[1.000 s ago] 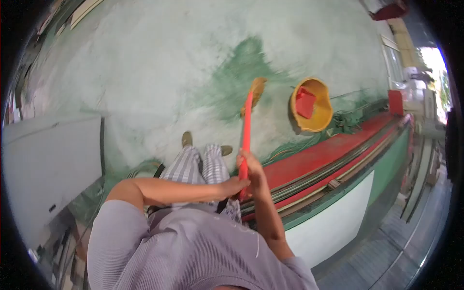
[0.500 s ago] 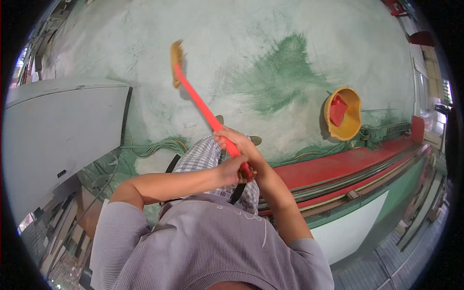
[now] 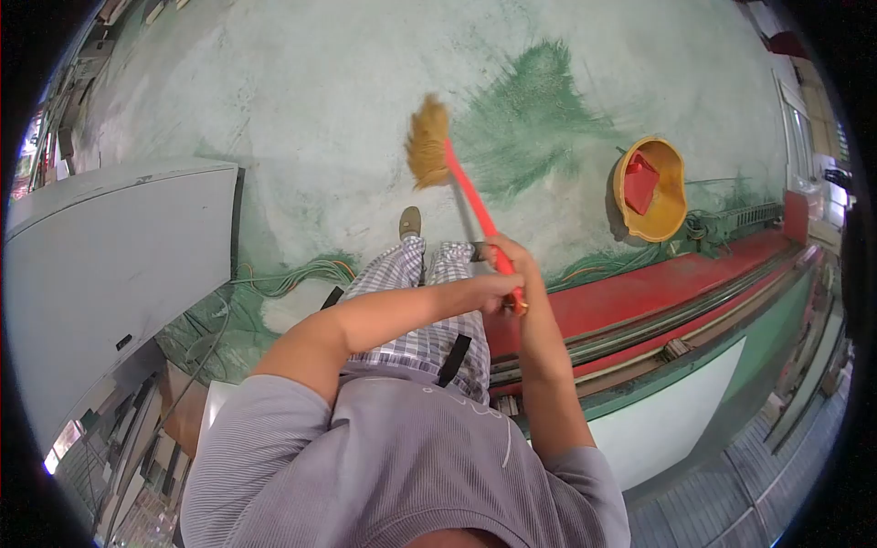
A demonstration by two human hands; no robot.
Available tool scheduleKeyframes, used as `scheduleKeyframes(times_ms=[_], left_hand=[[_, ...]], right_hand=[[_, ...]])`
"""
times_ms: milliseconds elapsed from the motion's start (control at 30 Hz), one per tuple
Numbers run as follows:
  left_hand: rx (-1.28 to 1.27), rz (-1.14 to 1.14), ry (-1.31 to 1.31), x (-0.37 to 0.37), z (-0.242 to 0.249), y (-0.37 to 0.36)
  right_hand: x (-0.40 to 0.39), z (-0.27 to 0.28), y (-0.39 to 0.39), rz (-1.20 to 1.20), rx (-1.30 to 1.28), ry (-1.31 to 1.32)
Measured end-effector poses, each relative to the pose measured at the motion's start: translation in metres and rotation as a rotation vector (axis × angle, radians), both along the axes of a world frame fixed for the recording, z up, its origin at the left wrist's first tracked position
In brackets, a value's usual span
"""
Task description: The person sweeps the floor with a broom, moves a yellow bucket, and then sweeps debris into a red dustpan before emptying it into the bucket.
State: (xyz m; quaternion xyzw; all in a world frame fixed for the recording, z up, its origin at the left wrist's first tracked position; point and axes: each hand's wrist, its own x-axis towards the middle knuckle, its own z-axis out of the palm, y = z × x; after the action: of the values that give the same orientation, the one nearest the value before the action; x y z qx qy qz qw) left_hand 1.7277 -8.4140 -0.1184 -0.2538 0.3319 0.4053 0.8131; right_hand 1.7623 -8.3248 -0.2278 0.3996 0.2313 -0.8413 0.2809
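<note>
Steering the broom left of the yellow basin works best with bristles low, strokes even; left hand and right hand are wrapped round its handle.

"Where am I looking from?"

"My camera sits on the wearer's head, facing forward and steeply down: shirt very near, broom farther off, floor spreading beyond."
</note>
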Motion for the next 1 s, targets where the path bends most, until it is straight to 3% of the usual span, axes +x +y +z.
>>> scheduleKeyframes(times_ms=[133,200,433,500,567,667,767,867,933,1000], left_hand=[[0.164,-0.102,-0.063,0.005,0.003,0.049],[0.269,-0.102,-0.108,0.001,0.016,0.068],[0.242,-0.099,-0.057,0.05,0.036,0.087],[0.276,0.038,-0.184,0.08,0.036,0.075],[0.016,0.028,-0.29,0.1,0.061,0.064],[-0.065,0.036,-0.338,0.123,0.07,0.05],[-0.21,0.052,-0.434,0.128,0.085,0.051],[-0.233,-0.009,-0.521,0.13,0.059,0.062],[-0.235,-0.056,-0.45,0.14,0.042,0.081],[-0.149,-0.102,-0.434,0.143,0.028,0.107]], right_hand=[[0.002,0.032,0.058,-0.123,-0.018,-0.158],[0.009,0.036,0.08,-0.119,0.125,-0.176],[0.037,0.081,0.101,-0.082,0.341,-0.107],[0.058,0.091,0.089,0.018,0.426,-0.068],[0.075,0.102,0.071,0.195,0.558,-0.003],[0.091,0.122,0.048,0.182,0.434,0.022],[0.115,0.107,0.034,0.26,0.358,0.085],[0.139,0.072,0.04,0.348,0.244,0.038],[0.145,0.061,0.064,0.505,0.523,0.0],[0.162,0.032,0.094,0.353,0.458,0.042]])
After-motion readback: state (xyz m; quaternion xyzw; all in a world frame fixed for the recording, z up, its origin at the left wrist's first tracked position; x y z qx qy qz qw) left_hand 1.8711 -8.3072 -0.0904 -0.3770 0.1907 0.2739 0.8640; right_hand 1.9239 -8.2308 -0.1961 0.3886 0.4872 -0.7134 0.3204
